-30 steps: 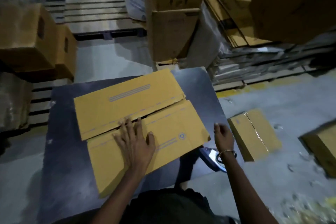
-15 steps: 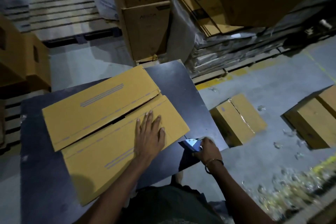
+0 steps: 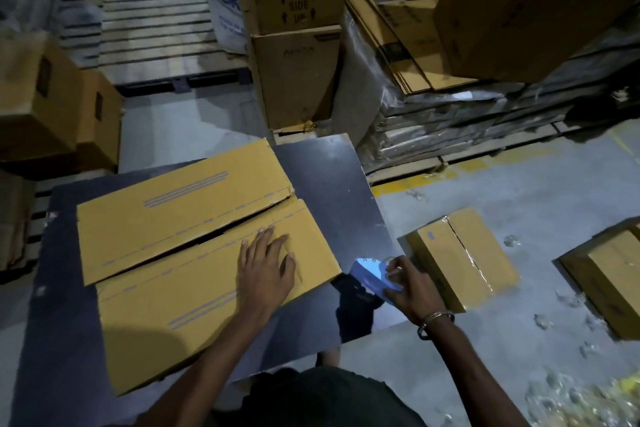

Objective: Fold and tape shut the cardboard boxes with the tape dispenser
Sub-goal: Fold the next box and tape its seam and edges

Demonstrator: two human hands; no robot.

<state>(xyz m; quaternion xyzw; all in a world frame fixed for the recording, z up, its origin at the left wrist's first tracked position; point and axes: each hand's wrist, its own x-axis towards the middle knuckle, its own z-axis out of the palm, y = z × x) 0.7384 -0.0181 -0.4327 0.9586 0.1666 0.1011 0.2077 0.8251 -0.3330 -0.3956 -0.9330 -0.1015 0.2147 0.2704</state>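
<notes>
The near flap of the box is pressed flat by the left hand. The tape dispenser is held in the right hand's grip. If the flap is let go, the gap could be taped crooked.

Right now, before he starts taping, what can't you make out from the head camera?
- Tape dispenser: its handle and tape roll are covered by the right hand; dim light hides the loose tape end.
- Box on the table: its inside is hidden under the flaps, with only a dark seam gap showing.
- Left hand: the palm lies flat, so the flap under it is covered.
- Table: its legs are out of sight beneath the top.
</notes>
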